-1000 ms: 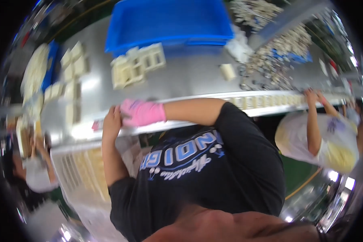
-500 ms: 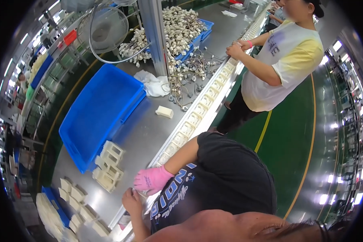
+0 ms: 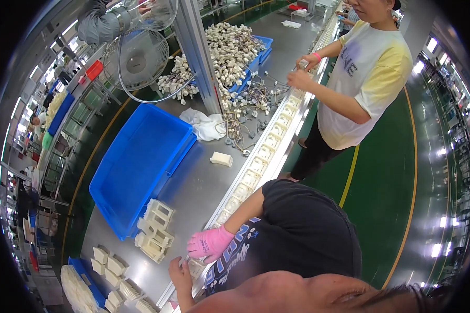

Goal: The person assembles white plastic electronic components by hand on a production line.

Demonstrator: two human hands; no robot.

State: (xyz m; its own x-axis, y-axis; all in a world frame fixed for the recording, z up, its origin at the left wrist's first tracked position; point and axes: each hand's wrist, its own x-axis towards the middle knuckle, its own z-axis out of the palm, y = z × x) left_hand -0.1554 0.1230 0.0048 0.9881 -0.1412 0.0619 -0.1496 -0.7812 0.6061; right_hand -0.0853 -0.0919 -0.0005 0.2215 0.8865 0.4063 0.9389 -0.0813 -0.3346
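Observation:
My right hand (image 3: 211, 244), in a pink glove, reaches over the near end of the assembly line with its fingers bent. What lies under those fingers is hidden. Below it, a white plastic housing (image 3: 195, 268) shows in part on the line. My bare left hand (image 3: 180, 275) is just beside this housing, its fingertips raised and apart; no part shows clearly in it. A row of similar white housings (image 3: 257, 165) runs away along the line. Left of my hands, several cream plastic frames (image 3: 155, 229) stand together on the metal table.
A large blue bin (image 3: 141, 161) stands on the table, near a single cream block (image 3: 221, 159) and a white cloth (image 3: 206, 125). White connectors with wires (image 3: 232, 52) are heaped farther back, behind a metal post (image 3: 197, 52). A fan (image 3: 136, 65) is at left. A co-worker (image 3: 371, 78) stands across the line.
The view has shifted, so the table's things sit lower and farther right. My left hand's fingers look more spread. The co-worker's hands, together before, are now apart.

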